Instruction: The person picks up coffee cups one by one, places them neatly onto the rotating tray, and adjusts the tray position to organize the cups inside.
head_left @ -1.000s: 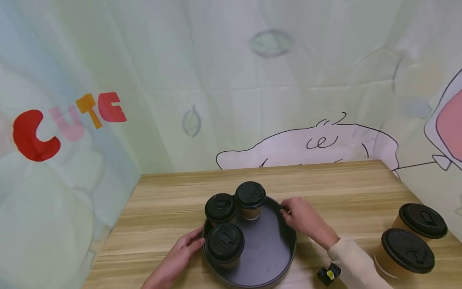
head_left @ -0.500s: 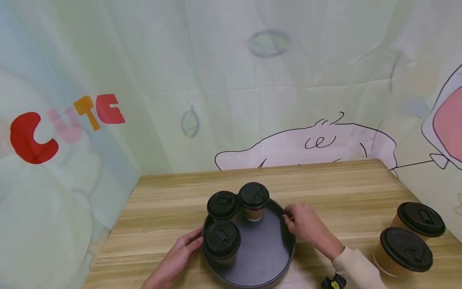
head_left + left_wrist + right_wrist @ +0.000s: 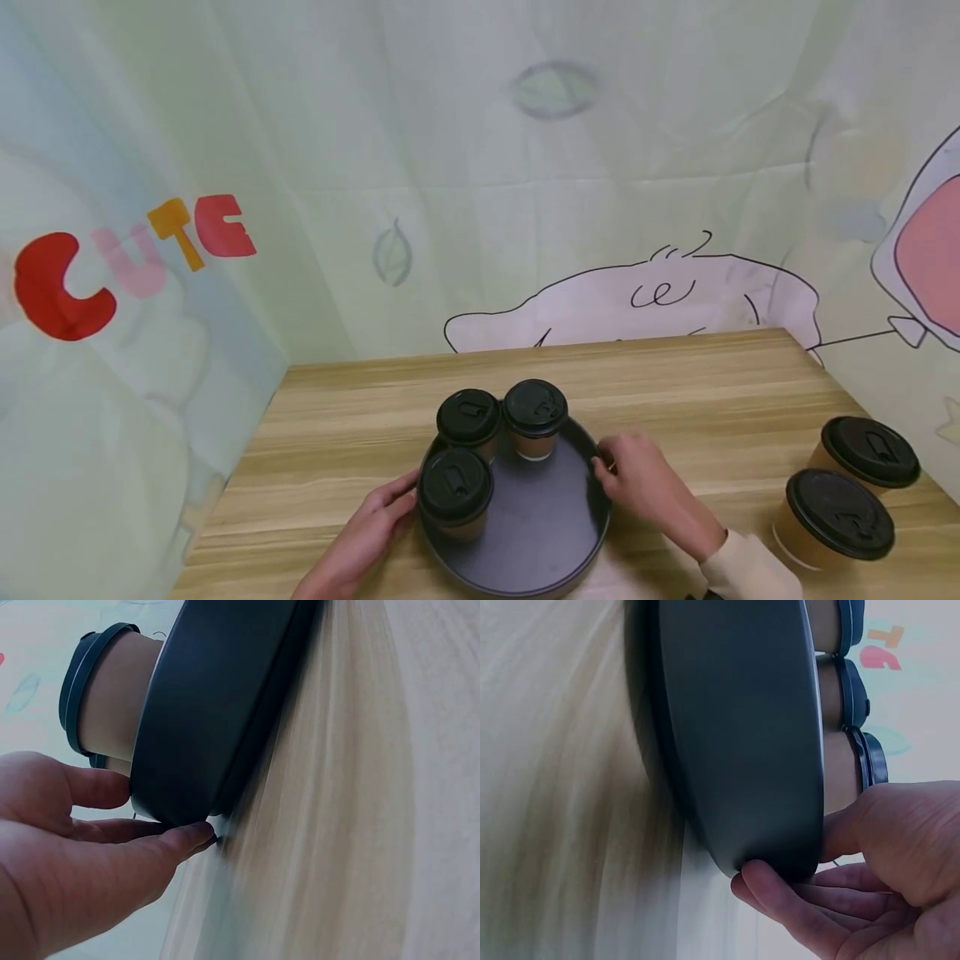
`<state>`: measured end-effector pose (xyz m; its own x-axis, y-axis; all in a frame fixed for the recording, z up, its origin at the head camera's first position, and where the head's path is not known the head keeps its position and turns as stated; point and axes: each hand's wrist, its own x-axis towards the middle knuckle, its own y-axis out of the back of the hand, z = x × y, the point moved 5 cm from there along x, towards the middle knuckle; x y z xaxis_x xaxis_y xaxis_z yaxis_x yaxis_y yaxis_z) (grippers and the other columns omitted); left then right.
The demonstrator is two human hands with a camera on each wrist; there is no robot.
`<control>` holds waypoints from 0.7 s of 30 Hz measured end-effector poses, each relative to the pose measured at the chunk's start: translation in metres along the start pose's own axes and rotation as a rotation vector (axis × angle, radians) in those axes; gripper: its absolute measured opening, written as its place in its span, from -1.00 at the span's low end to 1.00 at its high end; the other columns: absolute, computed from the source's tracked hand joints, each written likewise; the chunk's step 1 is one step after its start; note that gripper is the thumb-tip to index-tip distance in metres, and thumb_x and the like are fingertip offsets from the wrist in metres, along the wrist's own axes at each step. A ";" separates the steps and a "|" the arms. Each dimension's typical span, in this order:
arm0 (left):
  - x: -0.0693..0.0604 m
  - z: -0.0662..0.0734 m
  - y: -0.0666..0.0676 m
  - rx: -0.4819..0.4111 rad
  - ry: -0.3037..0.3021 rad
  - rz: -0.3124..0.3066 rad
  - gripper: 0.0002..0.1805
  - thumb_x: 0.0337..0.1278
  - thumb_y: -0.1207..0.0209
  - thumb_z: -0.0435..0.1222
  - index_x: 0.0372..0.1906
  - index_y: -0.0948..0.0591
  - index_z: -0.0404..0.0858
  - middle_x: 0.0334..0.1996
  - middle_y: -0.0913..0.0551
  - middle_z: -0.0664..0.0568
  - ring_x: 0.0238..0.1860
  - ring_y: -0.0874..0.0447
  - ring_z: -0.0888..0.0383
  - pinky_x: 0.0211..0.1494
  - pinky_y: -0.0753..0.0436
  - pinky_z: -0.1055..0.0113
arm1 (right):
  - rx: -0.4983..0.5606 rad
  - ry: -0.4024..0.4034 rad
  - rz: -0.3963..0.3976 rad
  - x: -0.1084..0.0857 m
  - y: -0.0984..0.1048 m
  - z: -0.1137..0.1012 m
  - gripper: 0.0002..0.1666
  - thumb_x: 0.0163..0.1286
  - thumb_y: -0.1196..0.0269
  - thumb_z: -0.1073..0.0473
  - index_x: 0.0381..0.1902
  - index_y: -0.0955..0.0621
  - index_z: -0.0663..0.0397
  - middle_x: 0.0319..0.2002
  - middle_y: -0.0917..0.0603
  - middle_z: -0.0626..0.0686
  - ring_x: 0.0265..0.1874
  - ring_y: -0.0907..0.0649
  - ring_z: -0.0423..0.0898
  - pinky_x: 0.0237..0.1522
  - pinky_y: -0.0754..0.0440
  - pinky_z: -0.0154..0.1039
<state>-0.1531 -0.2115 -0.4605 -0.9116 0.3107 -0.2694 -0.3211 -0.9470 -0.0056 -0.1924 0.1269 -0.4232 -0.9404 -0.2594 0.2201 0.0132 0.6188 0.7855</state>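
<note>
A round dark tray [image 3: 532,533] with a raised wall holds three brown cups with black lids: one at its left [image 3: 455,485], one behind it [image 3: 468,417], one at the back [image 3: 536,408]. My left hand [image 3: 365,531] grips the tray's left side; in the left wrist view the thumb of this hand [image 3: 82,847] is at the rim and fingertips touch the bottom edge. My right hand [image 3: 648,483] grips the right side of the rim; in the right wrist view the hand [image 3: 885,877] has its thumb over the rim and fingers at the outer wall.
Two more lidded cups, a nearer one [image 3: 834,518] and a farther one [image 3: 866,454], stand close together at the right of the wooden table [image 3: 360,417]. Behind the table hangs a printed curtain [image 3: 337,167].
The tray has turned clockwise with its cups: the left cup moved left and back, the other two moved right. My right hand moved slightly right and nearer, still gripping the rim.
</note>
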 end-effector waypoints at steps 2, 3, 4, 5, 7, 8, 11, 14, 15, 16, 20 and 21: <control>0.000 0.001 -0.001 -0.001 -0.007 0.003 -0.36 0.68 0.14 -0.25 0.57 -0.06 -0.58 0.58 -0.06 -0.41 0.57 -0.03 -0.23 0.56 -0.22 -0.06 | 0.003 -0.013 0.003 -0.002 0.000 0.000 -0.76 0.30 -0.32 0.40 -0.54 -0.64 0.05 -0.56 -0.71 -0.07 -0.59 -0.60 -0.30 -0.56 -0.61 -0.41; 0.001 0.001 -0.001 -0.004 -0.011 0.002 -0.36 0.68 0.16 -0.26 0.57 -0.05 -0.59 0.58 -0.05 -0.42 0.57 -0.03 -0.23 0.56 -0.21 -0.05 | 0.002 -0.019 0.004 -0.004 0.000 -0.001 -0.77 0.30 -0.33 0.40 -0.54 -0.65 0.06 -0.56 -0.71 -0.07 -0.59 -0.61 -0.30 -0.56 -0.61 -0.41; 0.001 0.001 -0.001 -0.008 -0.016 -0.002 -0.36 0.68 0.16 -0.27 0.56 -0.04 -0.60 0.58 -0.04 -0.43 0.57 -0.02 -0.23 0.56 -0.20 -0.05 | 0.004 -0.025 0.006 -0.005 0.000 -0.001 -0.78 0.30 -0.33 0.40 -0.53 -0.65 0.07 -0.56 -0.71 -0.06 -0.59 -0.61 -0.29 -0.56 -0.61 -0.41; 0.001 0.000 -0.001 -0.011 -0.019 -0.006 -0.36 0.68 0.17 -0.27 0.56 -0.04 -0.61 0.58 -0.03 -0.43 0.57 -0.01 -0.24 0.56 -0.19 -0.04 | 0.008 -0.029 0.006 -0.007 -0.001 -0.001 -0.80 0.29 -0.33 0.40 -0.51 -0.66 0.08 -0.56 -0.71 -0.05 -0.59 -0.62 -0.29 -0.57 -0.61 -0.41; 0.002 0.000 -0.001 -0.014 -0.031 -0.013 -0.36 0.68 0.17 -0.28 0.56 -0.03 -0.63 0.58 -0.02 -0.45 0.57 0.00 -0.24 0.57 -0.19 -0.01 | 0.013 -0.027 0.008 -0.009 -0.001 -0.002 -0.83 0.29 -0.34 0.40 -0.49 -0.67 0.11 -0.55 -0.72 -0.04 -0.59 -0.62 -0.28 -0.58 -0.61 -0.41; 0.002 0.000 -0.001 -0.015 -0.037 -0.016 -0.37 0.67 0.17 -0.30 0.56 -0.02 -0.63 0.58 -0.01 -0.45 0.57 0.01 -0.23 0.57 -0.18 0.02 | 0.019 -0.028 0.010 -0.011 -0.001 -0.002 -0.84 0.28 -0.34 0.40 -0.48 -0.67 0.13 -0.55 -0.72 -0.03 -0.59 -0.61 -0.28 -0.59 -0.60 -0.42; 0.003 0.002 -0.002 -0.014 -0.055 -0.023 -0.38 0.66 0.18 -0.33 0.55 -0.01 -0.64 0.58 0.01 -0.46 0.57 0.04 -0.22 0.56 -0.19 0.10 | 0.034 -0.031 0.011 -0.014 -0.001 -0.003 -0.90 0.27 -0.35 0.40 -0.44 -0.68 0.17 -0.54 -0.72 -0.02 -0.60 -0.61 -0.28 -0.61 -0.59 -0.42; 0.003 0.004 -0.002 -0.016 -0.066 -0.021 -0.38 0.64 0.19 -0.35 0.55 -0.01 -0.65 0.57 0.01 -0.47 0.57 0.04 -0.22 0.54 -0.21 0.17 | 0.043 -0.041 0.015 -0.016 -0.002 -0.004 -0.94 0.26 -0.36 0.40 -0.40 -0.69 0.20 -0.53 -0.73 0.00 -0.60 -0.63 -0.26 -0.60 -0.61 -0.44; 0.003 0.004 -0.002 -0.013 -0.068 -0.019 -0.38 0.64 0.19 -0.35 0.54 -0.01 -0.66 0.57 0.00 -0.48 0.57 0.03 -0.23 0.54 -0.22 0.17 | 0.046 -0.045 0.014 -0.017 -0.002 -0.004 -0.95 0.26 -0.37 0.39 -0.40 -0.69 0.22 -0.52 -0.73 0.00 -0.59 -0.64 -0.24 -0.59 -0.61 -0.44; 0.003 0.004 -0.002 -0.012 -0.069 -0.019 -0.38 0.64 0.19 -0.35 0.54 -0.01 -0.66 0.57 0.00 -0.49 0.57 0.03 -0.24 0.54 -0.22 0.15 | 0.049 -0.050 0.014 -0.018 -0.002 -0.004 -0.96 0.26 -0.38 0.39 -0.39 -0.70 0.23 -0.52 -0.73 0.01 -0.58 -0.65 -0.23 -0.58 -0.61 -0.45; 0.004 0.003 -0.001 -0.002 -0.067 -0.016 -0.38 0.63 0.19 -0.35 0.53 -0.02 -0.67 0.56 0.00 -0.51 0.56 0.02 -0.26 0.55 -0.21 0.10 | 0.056 -0.060 0.015 -0.019 -0.002 -0.003 -0.96 0.26 -0.39 0.38 -0.38 -0.70 0.24 -0.50 -0.74 0.02 -0.56 -0.67 -0.22 -0.56 -0.63 -0.45; 0.005 0.003 -0.002 0.002 -0.067 -0.020 -0.38 0.64 0.19 -0.35 0.53 -0.02 -0.68 0.56 0.00 -0.51 0.56 0.02 -0.27 0.55 -0.19 0.06 | 0.053 -0.061 0.017 -0.019 -0.002 -0.003 -0.95 0.25 -0.39 0.38 -0.39 -0.70 0.23 -0.50 -0.74 0.01 -0.56 -0.67 -0.22 -0.56 -0.63 -0.45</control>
<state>-0.1576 -0.2083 -0.4590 -0.9201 0.3343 -0.2042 -0.3399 -0.9404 -0.0085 -0.1733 0.1282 -0.4271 -0.9592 -0.2037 0.1962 0.0129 0.6614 0.7500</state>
